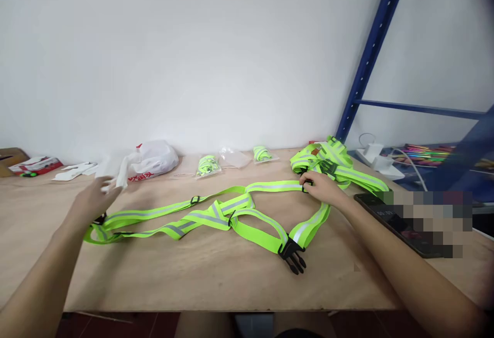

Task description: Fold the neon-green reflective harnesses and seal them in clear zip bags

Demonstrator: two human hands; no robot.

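Plain white wall backs a plywood tabletop [216, 276] on which a neon-green reflective strap harness [216, 214] lies spread flat. At the harness's left end the left hand [90, 201] hovers, fingers loosely spread and holding nothing, while the right hand [320, 186] pinches its far right strap at a black slider. Right of the harness stand a pile of the same straps [328, 160], a phone [389, 217] and a blue rack [370, 55].

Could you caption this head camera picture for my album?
Two hands spread a neon reflective strap vest on a wooden table: right hand pinching it, left hand hovering open.
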